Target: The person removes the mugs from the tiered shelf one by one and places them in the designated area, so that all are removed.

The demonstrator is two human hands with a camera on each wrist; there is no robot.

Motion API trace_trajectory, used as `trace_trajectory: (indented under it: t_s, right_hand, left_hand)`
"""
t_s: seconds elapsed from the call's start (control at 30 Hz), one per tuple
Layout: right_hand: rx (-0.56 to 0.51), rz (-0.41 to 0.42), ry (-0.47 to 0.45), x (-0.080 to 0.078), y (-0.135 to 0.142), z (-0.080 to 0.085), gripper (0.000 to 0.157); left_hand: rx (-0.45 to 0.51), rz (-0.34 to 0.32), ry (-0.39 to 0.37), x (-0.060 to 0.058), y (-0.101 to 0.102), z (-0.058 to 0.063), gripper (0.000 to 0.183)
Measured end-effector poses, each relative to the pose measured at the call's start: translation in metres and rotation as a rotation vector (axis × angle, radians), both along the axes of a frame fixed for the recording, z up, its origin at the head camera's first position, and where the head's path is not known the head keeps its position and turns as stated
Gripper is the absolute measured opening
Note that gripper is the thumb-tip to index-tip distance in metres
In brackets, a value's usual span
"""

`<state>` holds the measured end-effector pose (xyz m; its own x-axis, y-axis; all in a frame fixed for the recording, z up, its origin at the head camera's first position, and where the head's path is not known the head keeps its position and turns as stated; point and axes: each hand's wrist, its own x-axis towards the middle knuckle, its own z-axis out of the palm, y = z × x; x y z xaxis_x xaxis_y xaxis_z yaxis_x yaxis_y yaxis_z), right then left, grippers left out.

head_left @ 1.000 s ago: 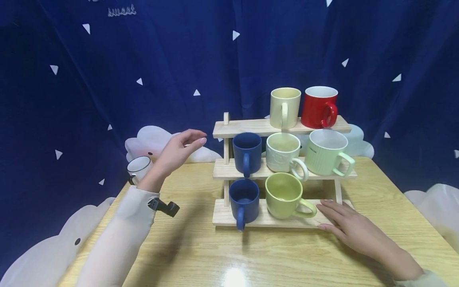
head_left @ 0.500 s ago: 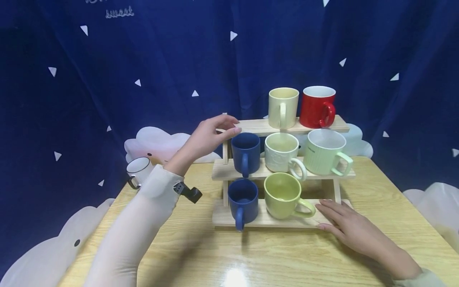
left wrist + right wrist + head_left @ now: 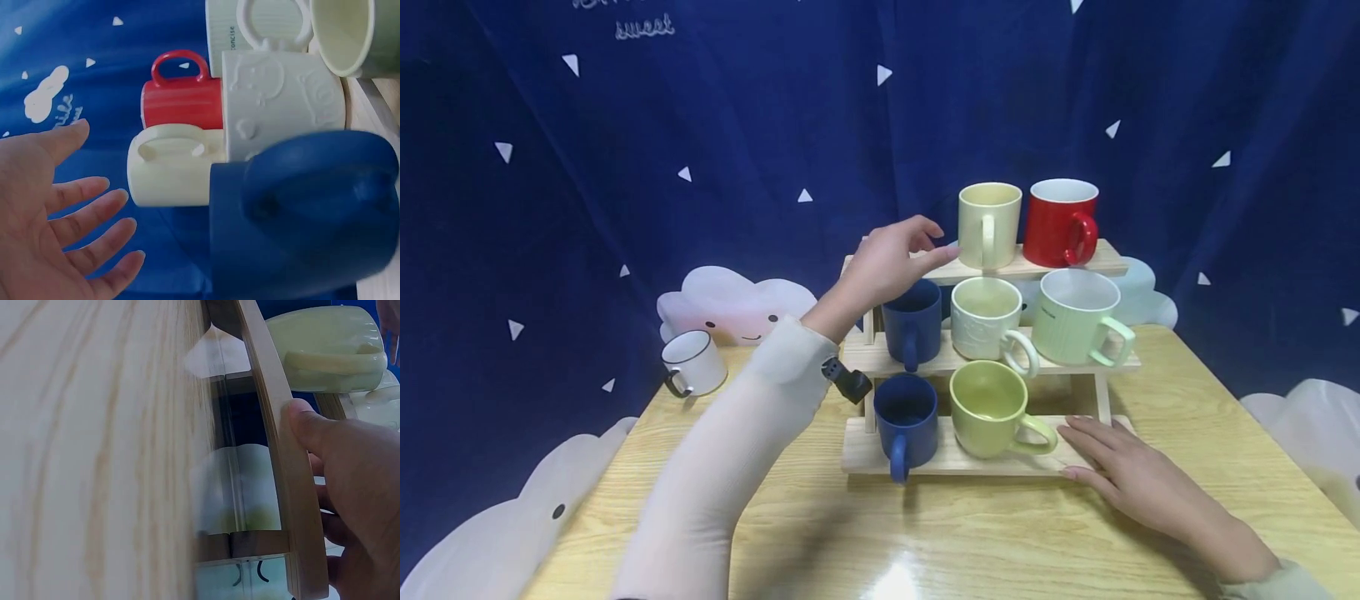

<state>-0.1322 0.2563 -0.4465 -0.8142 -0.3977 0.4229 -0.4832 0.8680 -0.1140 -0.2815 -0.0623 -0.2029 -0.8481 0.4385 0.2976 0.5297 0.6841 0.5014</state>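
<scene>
On the top tier of a three-tier wooden rack (image 3: 1015, 467) stand a pale yellow mug (image 3: 988, 225) and a red mug (image 3: 1061, 221). My left hand (image 3: 891, 258) is over the left part of that tier, just left of the pale yellow mug. In the left wrist view its fingers (image 3: 87, 215) are spread, apart from the mug, with nothing in them. My right hand (image 3: 1131, 471) rests on the bottom tier's right end. Its thumb (image 3: 303, 415) touches the board's edge in the right wrist view; the other fingertips are partly hidden there.
The middle tier holds a blue mug (image 3: 912, 325), a white embossed mug (image 3: 987, 321) and a pale green mug (image 3: 1072, 321). Below are another blue mug (image 3: 906, 425) and a yellow-green mug (image 3: 988, 408). A white mug with dark rim (image 3: 696, 367) stands at the table's left edge.
My left hand has moved right, from beside the rack across the top tier's left part to the pale yellow mug. The white mug at left is fully uncovered. My right hand has stayed put.
</scene>
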Motion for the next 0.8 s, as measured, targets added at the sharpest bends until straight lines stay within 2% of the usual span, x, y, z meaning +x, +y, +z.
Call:
trace_trajectory:
  t_s: [0.3, 0.5, 0.67, 0.8]
  right_hand:
    - [0.002, 0.018, 0.021, 0.001, 0.000, 0.000, 0.054]
    - [0.001, 0.012, 0.015, 0.001, -0.001, 0.001, 0.053]
    - [-0.006, 0.009, 0.011, 0.000, -0.001, 0.001, 0.053]
    - [-0.008, 0.013, 0.021, -0.001, -0.001, 0.001, 0.053]
  left_hand:
    - [-0.032, 0.006, 0.005, -0.012, 0.031, -0.004, 0.052]
    - [-0.101, 0.062, 0.032, -0.016, 0.053, -0.001, 0.051]
    - [-0.115, 0.123, 0.038, -0.019, 0.069, 0.001, 0.045]
    - [-0.119, 0.146, 0.065, -0.023, 0.075, 0.001, 0.041]
